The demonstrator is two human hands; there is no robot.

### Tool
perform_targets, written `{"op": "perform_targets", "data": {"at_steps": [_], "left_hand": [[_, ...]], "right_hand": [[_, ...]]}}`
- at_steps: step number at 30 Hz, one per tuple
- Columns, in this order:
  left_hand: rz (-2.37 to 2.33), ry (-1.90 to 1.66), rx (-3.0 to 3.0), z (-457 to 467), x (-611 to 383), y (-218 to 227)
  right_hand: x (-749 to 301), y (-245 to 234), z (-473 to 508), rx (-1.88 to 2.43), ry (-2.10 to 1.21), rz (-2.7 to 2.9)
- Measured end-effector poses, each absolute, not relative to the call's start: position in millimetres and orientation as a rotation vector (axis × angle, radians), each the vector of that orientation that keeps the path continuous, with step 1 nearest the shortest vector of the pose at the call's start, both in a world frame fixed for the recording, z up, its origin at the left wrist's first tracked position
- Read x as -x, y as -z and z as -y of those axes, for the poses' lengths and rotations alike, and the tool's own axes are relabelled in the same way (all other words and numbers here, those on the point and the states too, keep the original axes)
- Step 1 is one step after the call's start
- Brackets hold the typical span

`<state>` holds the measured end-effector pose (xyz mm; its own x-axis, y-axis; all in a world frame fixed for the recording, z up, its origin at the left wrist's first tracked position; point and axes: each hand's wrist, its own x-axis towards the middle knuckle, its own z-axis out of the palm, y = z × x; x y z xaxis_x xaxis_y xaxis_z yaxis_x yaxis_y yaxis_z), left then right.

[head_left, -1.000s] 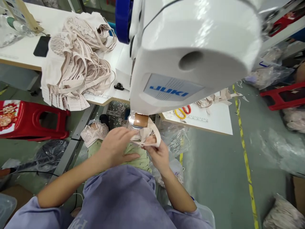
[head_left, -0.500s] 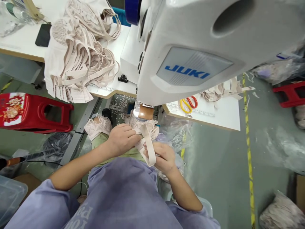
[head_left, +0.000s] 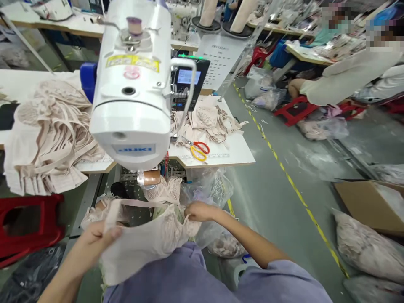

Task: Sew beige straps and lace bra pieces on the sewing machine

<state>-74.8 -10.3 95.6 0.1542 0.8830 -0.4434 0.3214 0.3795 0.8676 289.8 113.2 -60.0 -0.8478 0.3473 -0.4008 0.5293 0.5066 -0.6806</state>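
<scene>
A pale beige bra (head_left: 147, 237) is stretched across my lap. My left hand (head_left: 93, 242), somewhat blurred, pinches its strap and the edge of its side band, thumb on top. At the cup end, my right hand (head_left: 200, 211) grips the bra with the fingers curled in, partly hidden by fabric. Behind it, a lace bra cup (head_left: 164, 191) hangs below the needle area of the white sewing machine (head_left: 131, 113). Another lace piece (head_left: 102, 210) lies left of the machine's arm, behind my left hand.
A heap of beige bras (head_left: 53, 130) covers the left tabletop. Red and yellow scissors (head_left: 199, 150) lie right of the machine, near more beige pieces (head_left: 211, 122). A red stool (head_left: 31, 225) stands at left. Bags (head_left: 366, 248) and a carton (head_left: 362, 202) sit on the right floor; a co-worker (head_left: 334, 80) sits beyond.
The view has lifted and swung right. My hands have moved apart, left hand leftward, and the bra has come away from the machine and is spread between them.
</scene>
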Motion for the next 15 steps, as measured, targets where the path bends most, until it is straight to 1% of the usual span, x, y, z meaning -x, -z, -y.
{"op": "perform_targets", "data": {"at_steps": [1, 3, 5, 6, 7, 9, 10, 12, 14, 15], "left_hand": [[-1.518, -0.558, -1.072, 4, 91, -87], [-1.74, -0.459, -1.093, -13, 108, -68], [-1.998, -0.382, -1.358, -28, 97, -52], [-2.094, -0.399, -1.531, -34, 82, -46], [-2.075, -0.455, -1.688, -37, 62, -40], [-1.682, -0.525, -1.827, -38, 16, -32], [-1.43, -0.451, -1.81, -35, -4, -28], [-1.198, -0.316, -1.645, -29, -31, -24], [-1.088, -0.234, -1.489, -24, -39, -22], [-1.039, -0.219, -1.436, -22, -38, -22]], "right_hand": [[-295, 54, -110, -0.741, 1.301, -2.542], [-299, 38, -102, -0.75, 1.376, -2.564], [-290, 20, -91, -0.804, 1.45, -2.596], [-281, 10, -86, -0.853, 1.512, -2.6], [-272, 1, -82, -0.905, 1.609, -2.587], [-255, -16, -81, -0.928, 1.87, -2.499], [-248, -23, -87, -0.898, 1.978, -2.457], [-243, -35, -111, -0.891, 2.088, -2.459], [-241, -44, -155, -1.218, 2.198, -2.521], [-239, -48, -182, -1.541, 2.303, -2.498]]}}
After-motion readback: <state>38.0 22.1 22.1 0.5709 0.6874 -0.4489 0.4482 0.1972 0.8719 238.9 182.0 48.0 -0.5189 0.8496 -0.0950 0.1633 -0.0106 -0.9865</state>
